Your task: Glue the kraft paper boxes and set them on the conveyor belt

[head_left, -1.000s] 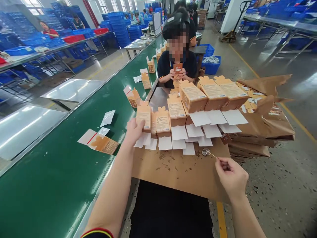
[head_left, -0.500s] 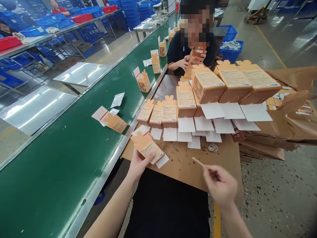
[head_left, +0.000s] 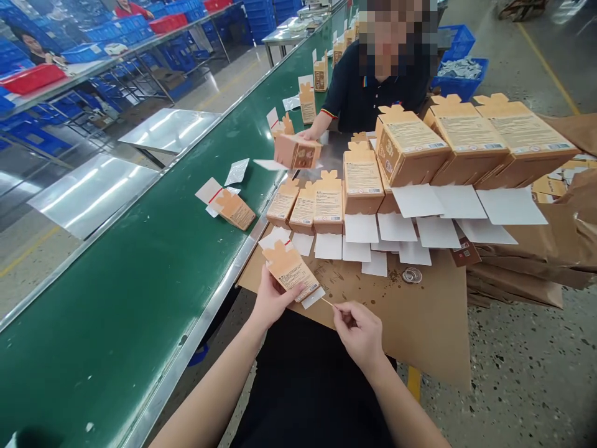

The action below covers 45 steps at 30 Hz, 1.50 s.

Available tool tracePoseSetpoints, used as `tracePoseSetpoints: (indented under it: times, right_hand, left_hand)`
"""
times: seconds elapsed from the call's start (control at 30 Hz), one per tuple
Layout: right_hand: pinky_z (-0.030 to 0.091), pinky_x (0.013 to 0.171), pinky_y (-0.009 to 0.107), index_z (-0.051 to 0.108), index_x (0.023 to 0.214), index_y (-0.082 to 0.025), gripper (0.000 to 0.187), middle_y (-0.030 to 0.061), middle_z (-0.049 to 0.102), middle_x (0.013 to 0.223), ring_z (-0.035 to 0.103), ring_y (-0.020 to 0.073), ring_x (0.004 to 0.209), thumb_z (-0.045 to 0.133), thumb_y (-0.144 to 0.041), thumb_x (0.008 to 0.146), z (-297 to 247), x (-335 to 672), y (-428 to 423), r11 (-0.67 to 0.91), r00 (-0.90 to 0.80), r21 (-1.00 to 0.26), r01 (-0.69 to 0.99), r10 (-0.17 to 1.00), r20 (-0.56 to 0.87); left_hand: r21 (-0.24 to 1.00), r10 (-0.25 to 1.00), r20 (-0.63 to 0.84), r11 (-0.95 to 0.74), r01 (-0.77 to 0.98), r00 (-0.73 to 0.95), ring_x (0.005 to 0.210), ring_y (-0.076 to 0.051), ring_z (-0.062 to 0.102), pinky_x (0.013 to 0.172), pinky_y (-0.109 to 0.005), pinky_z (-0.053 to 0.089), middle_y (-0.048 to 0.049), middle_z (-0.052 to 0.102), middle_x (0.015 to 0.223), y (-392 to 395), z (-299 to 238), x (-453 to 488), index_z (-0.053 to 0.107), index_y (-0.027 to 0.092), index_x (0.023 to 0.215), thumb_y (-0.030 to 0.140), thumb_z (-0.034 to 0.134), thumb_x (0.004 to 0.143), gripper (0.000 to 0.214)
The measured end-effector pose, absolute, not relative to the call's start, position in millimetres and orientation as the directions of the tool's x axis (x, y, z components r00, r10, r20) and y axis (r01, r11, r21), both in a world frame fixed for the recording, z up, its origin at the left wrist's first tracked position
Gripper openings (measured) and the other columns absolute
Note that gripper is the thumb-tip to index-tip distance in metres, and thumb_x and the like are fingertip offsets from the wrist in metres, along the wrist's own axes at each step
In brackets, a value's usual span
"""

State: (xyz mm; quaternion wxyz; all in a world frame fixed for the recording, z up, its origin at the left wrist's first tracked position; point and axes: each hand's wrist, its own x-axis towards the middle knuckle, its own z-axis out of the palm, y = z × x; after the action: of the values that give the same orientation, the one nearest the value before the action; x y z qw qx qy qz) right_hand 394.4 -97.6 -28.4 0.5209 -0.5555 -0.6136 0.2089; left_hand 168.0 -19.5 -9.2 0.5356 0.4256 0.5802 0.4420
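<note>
My left hand [head_left: 276, 297] grips a tan printed carton [head_left: 291, 270], tilted, its white flaps sticking out at both ends. In my right hand [head_left: 358, 330] a thin pale stick [head_left: 328, 302] is pinched between thumb and fingers. The stick's tip reaches the carton's lower white flap [head_left: 313, 297]; whether it touches I cannot tell. Just beyond, a row of similar cartons [head_left: 329, 202] stands with white flaps hanging toward me. A small clear dish [head_left: 412, 275] sits on the brown cardboard sheet [head_left: 410, 323], with dark spots beside it.
A green conveyor belt [head_left: 140, 292] runs along the left, bearing a carton [head_left: 236, 208] and silvery packets [head_left: 237, 172]. Stacked cartons [head_left: 471, 140] rise at the right. Across from me a co-worker [head_left: 347, 93] holds another carton [head_left: 298, 151] over the belt's edge.
My right hand has moved left with the stick, up to the carton's lower flap. My left hand keeps its carton. The co-worker has swung a carton toward the belt.
</note>
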Motion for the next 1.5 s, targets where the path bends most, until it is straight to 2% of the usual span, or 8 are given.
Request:
tracePoseSetpoints:
  times: [0.3, 0.57, 0.77, 0.87, 1.0, 1.2, 1.33, 1.5]
  right_hand:
    - [0.052, 0.048, 0.023, 0.080, 0.085, -0.024, 0.021, -0.0015, 0.069, 0.065, 0.061, 0.0126, 0.050, 0.078, -0.023, 0.106, -23, 437, -147, 0.161, 0.331, -0.913, 0.375, 0.896, 0.294]
    - [0.053, 0.049, 0.019, 0.078, 0.086, -0.024, 0.019, -0.0037, 0.068, 0.065, 0.062, 0.0111, 0.049, 0.076, -0.019, 0.105, -22, 416, -151, 0.246, 0.238, -0.908, 0.339, 0.911, 0.336]
    - [0.053, 0.048, 0.022, 0.079, 0.086, -0.024, 0.022, -0.0021, 0.067, 0.064, 0.061, 0.0127, 0.049, 0.076, -0.024, 0.108, -21, 419, -152, 0.247, 0.245, -0.913, 0.323, 0.910, 0.333]
    - [0.053, 0.048, 0.023, 0.080, 0.086, -0.025, 0.021, -0.0021, 0.066, 0.064, 0.061, 0.0134, 0.049, 0.077, -0.024, 0.107, -21, 424, -150, 0.251, 0.246, -0.909, 0.333, 0.907, 0.341]
    - [0.051, 0.048, 0.024, 0.081, 0.088, -0.026, 0.017, -0.0021, 0.066, 0.065, 0.059, 0.0131, 0.049, 0.079, -0.020, 0.104, -18, 426, -143, 0.277, 0.226, -0.894, 0.353, 0.901, 0.369]
    - [0.052, 0.048, 0.023, 0.082, 0.088, -0.025, 0.017, -0.0015, 0.068, 0.066, 0.060, 0.0130, 0.050, 0.080, -0.024, 0.106, -16, 422, -134, 0.262, 0.218, -0.894, 0.364, 0.909, 0.355]
    - [0.052, 0.048, 0.023, 0.082, 0.086, -0.025, 0.019, -0.0021, 0.066, 0.064, 0.059, 0.0126, 0.048, 0.082, -0.027, 0.105, -17, 426, -136, 0.266, 0.241, -0.889, 0.373, 0.897, 0.370]
    - [0.057, 0.048, 0.025, 0.085, 0.088, -0.024, 0.016, 0.0006, 0.070, 0.067, 0.063, 0.0147, 0.049, 0.088, -0.030, 0.102, -18, 459, -158, 0.209, 0.353, -0.874, 0.438, 0.854, 0.381]
  left_hand:
    - [0.930, 0.984, -0.112, 0.153, 0.333, -0.141, 0.119, -0.047, 0.082, 0.103, -0.062, 0.066, -0.0148, 0.085, 0.123, -57, -45, 187, 0.071, 0.031, 0.130, 0.049, 0.108, 0.070, 0.073]
    - [0.947, 0.988, -0.061, 0.102, 0.306, -0.140, 0.116, -0.047, 0.084, 0.102, -0.062, 0.068, -0.0135, 0.086, 0.117, -58, -52, 185, 0.076, 0.031, 0.125, 0.048, 0.110, 0.067, 0.069]
    - [0.960, 0.813, 0.098, 0.075, 0.271, -0.573, 0.135, -0.049, 0.079, 0.119, -0.077, 0.061, -0.0178, 0.086, 0.130, -24, -19, 80, 0.073, 0.023, 0.123, 0.058, 0.107, 0.065, 0.076]
    - [0.942, 0.718, 0.145, 0.109, 0.316, -0.680, 0.144, -0.045, 0.076, 0.128, -0.070, 0.058, -0.0197, 0.081, 0.148, -1, -1, 14, 0.068, 0.022, 0.132, 0.049, 0.109, 0.062, 0.086]
    - [0.903, 0.736, 0.029, 0.271, 0.333, -0.676, 0.144, -0.044, 0.077, 0.126, -0.062, 0.061, -0.0204, 0.081, 0.145, 17, -4, -24, 0.064, 0.024, 0.135, 0.035, 0.110, 0.058, 0.090]
    - [0.835, 0.761, 0.017, 0.346, 0.427, -0.649, 0.152, -0.043, 0.071, 0.133, -0.059, 0.054, -0.0197, 0.077, 0.155, 39, -12, -20, 0.062, 0.025, 0.144, 0.036, 0.104, 0.066, 0.088]
    - [0.818, 0.806, -0.024, 0.356, 0.452, -0.591, 0.157, -0.045, 0.065, 0.136, -0.061, 0.049, -0.0182, 0.075, 0.156, 41, -7, -22, 0.063, 0.026, 0.141, 0.040, 0.107, 0.060, 0.094]
    - [0.895, 0.683, 0.248, 0.111, 0.432, -0.687, 0.156, -0.041, 0.061, 0.134, -0.060, 0.049, -0.0152, 0.065, 0.150, 5, -12, -10, 0.056, 0.027, 0.147, 0.055, 0.100, 0.064, 0.098]
